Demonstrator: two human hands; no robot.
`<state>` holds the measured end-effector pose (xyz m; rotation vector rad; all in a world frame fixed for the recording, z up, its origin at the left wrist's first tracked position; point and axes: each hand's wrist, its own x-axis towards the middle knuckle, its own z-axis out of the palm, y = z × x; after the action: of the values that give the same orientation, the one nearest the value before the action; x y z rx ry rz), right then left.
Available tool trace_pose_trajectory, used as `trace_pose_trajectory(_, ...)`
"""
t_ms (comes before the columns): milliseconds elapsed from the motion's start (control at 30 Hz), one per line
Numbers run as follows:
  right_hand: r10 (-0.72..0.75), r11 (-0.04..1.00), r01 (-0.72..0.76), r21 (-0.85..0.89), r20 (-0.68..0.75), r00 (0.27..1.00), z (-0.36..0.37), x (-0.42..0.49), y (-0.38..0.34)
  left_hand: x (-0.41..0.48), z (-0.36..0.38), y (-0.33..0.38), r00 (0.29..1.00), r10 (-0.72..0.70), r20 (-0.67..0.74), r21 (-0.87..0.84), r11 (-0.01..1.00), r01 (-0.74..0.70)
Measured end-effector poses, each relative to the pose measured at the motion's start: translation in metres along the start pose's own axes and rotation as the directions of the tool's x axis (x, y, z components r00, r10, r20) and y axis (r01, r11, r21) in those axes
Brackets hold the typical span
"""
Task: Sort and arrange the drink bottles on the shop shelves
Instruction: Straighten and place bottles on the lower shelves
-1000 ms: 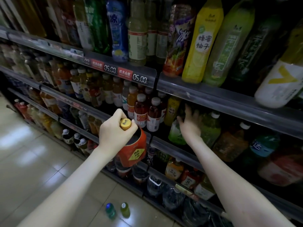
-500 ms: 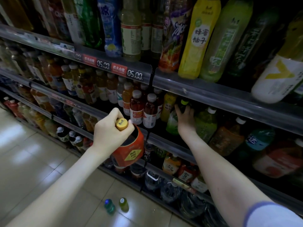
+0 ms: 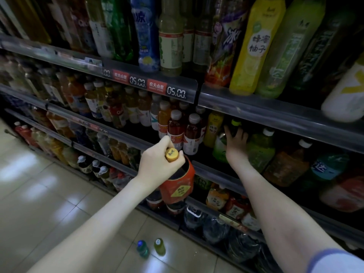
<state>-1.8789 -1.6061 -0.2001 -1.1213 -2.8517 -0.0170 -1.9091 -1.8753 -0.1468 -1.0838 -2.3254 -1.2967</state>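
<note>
1. The left hand (image 3: 159,164) is gripping a red-labelled tea bottle (image 3: 178,186) by the neck, its fingers wrapping just under the yellow cap (image 3: 171,154). The bottle is hanging in front of the shelf rail (image 3: 212,172), not yet shelved.
2. The right hand (image 3: 235,143) is reaching into the middle shelf, thumb and fingers curling round a dark green-capped bottle (image 3: 235,123).
3. The risk is that the big bottle is dangling by its neck alone and may slip. The reaching forearm may also topple neighbouring front-row bottles.
4. Counting gives two hands, each holding one bottle. Two small bottles are standing on the floor tiles, one blue-capped (image 3: 142,251) and one green (image 3: 159,247). Two red price tags (image 3: 156,86) are showing.
</note>
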Motion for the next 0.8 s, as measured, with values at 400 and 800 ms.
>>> trace_pose_trajectory(400,-0.422,0.270,-0.062,0.961,0.176,0.889,-0.041,-0.151,0.030,0.011,0.063,0.058,0.959,0.144,0.243,-0.187,0.977,-0.100)
trace_pose_trajectory(800,-0.066,0.603,-0.039,0.797,0.099,0.993,-0.071,-0.252,0.195,-0.038,0.163,0.214,0.756,0.373,0.538,-0.574,0.819,0.004)
